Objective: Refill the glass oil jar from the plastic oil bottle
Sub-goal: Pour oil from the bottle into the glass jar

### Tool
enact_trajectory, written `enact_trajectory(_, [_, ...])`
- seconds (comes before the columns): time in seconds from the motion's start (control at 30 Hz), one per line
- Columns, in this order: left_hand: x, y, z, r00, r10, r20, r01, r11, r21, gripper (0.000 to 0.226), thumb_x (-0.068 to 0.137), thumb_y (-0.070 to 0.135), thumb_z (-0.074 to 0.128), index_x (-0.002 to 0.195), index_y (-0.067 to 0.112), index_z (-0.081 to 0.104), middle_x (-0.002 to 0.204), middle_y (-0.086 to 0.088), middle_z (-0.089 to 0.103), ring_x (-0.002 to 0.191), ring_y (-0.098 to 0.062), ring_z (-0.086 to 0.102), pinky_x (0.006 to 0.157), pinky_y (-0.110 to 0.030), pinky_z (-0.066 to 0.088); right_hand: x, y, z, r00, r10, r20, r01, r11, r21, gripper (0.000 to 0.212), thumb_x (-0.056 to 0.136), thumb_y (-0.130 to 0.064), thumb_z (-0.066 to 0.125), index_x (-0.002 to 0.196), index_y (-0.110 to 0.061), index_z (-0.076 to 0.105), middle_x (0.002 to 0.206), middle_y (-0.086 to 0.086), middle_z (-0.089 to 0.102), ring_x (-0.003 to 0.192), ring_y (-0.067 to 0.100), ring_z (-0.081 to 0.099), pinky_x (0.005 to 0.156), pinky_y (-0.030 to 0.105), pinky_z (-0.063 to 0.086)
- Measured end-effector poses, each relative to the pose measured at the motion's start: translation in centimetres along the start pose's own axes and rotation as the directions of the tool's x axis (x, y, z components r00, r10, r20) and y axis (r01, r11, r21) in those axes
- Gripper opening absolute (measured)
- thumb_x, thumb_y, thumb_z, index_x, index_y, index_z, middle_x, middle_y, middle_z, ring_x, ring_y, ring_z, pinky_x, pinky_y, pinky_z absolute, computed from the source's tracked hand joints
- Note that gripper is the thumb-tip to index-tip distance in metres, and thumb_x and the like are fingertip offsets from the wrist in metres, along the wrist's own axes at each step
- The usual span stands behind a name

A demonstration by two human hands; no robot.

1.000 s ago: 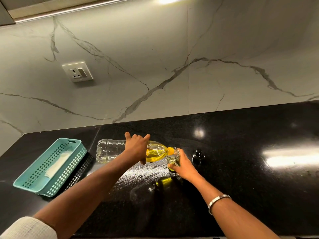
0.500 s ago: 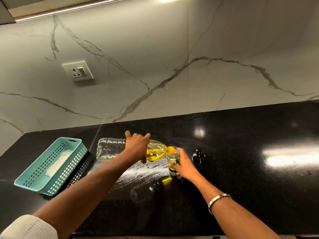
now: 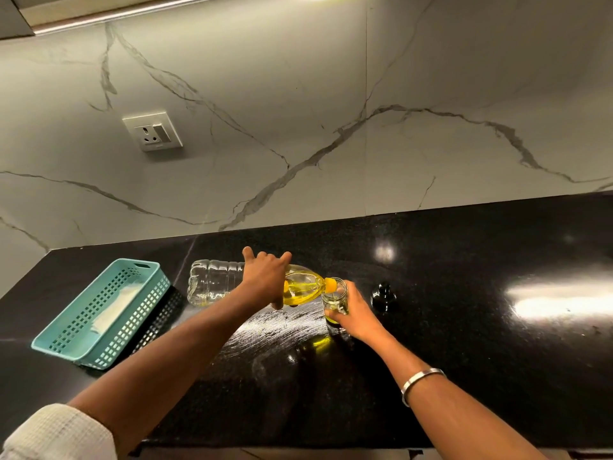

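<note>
The clear plastic oil bottle (image 3: 212,283) lies almost level above the black counter, its orange neck resting at the mouth of the small glass oil jar (image 3: 334,298). Yellow oil fills the bottle's shoulder near the neck. My left hand (image 3: 265,277) grips the bottle around its middle from above. The jar stands upright on the counter, and my right hand (image 3: 353,310) holds it from the right side. A little oil shows at the jar's bottom. The jar's black lid (image 3: 383,295) sits on the counter just to the right.
A teal perforated basket (image 3: 83,346) with something white inside stands at the left. The black counter (image 3: 497,360) has a smeared patch in front of the jar. A marble wall with a socket (image 3: 152,130) rises behind.
The bottle's base has dropped slightly and the whole bottle and jar have hardly shifted. Both hands keep the same grips.
</note>
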State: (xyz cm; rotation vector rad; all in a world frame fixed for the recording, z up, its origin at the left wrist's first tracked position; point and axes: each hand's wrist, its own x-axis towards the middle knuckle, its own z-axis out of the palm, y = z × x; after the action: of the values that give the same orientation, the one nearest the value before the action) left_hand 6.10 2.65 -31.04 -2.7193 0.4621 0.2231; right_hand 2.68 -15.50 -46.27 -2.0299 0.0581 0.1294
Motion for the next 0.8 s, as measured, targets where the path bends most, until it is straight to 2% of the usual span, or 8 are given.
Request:
enact_trajectory(0.17, [-0.02, -0.05, -0.04, 1.000, 0.000, -0.003, 0.000, 1.000, -0.003, 0.093, 0.068, 0.043, 0.082, 0.141, 0.023, 0.028, 0.123, -0.004, 0.058, 0.123, -0.026, 0.047, 0.108, -0.052, 0.021, -0.01, -0.07, -0.03, 1.000, -0.008, -0.002, 0.008, 1.000, 0.008, 0.066, 0.080, -0.021, 0.075, 0.133, -0.023, 0.035, 0.133, -0.001, 0.047, 0.120, 0.010, 0.045, 0.097, 0.024, 0.033])
enact_trajectory(0.4, [0.13, -0.09, -0.05, 1.000, 0.003, -0.002, -0.003, 1.000, 0.004, 0.097, 0.067, 0.043, 0.082, 0.143, 0.023, 0.026, 0.122, -0.004, 0.059, 0.123, -0.027, 0.047, 0.107, -0.053, 0.021, -0.20, -0.10, 0.02, 1.000, -0.027, -0.013, 0.027, 0.999, 0.017, 0.065, 0.080, -0.021, 0.075, 0.131, -0.022, 0.036, 0.129, -0.002, 0.049, 0.118, 0.013, 0.050, 0.097, 0.026, 0.038])
enact_trajectory(0.8, [0.07, -0.04, -0.18, 1.000, 0.003, -0.014, -0.003, 1.000, 0.010, 0.095, 0.068, 0.042, 0.082, 0.143, 0.023, 0.027, 0.121, -0.003, 0.059, 0.122, -0.026, 0.048, 0.106, -0.051, 0.022, -0.26, -0.15, -0.12, 1.000, -0.031, -0.005, 0.031, 0.999, 0.013, 0.063, 0.081, -0.021, 0.074, 0.131, -0.022, 0.036, 0.129, -0.003, 0.047, 0.116, 0.008, 0.046, 0.096, 0.024, 0.036])
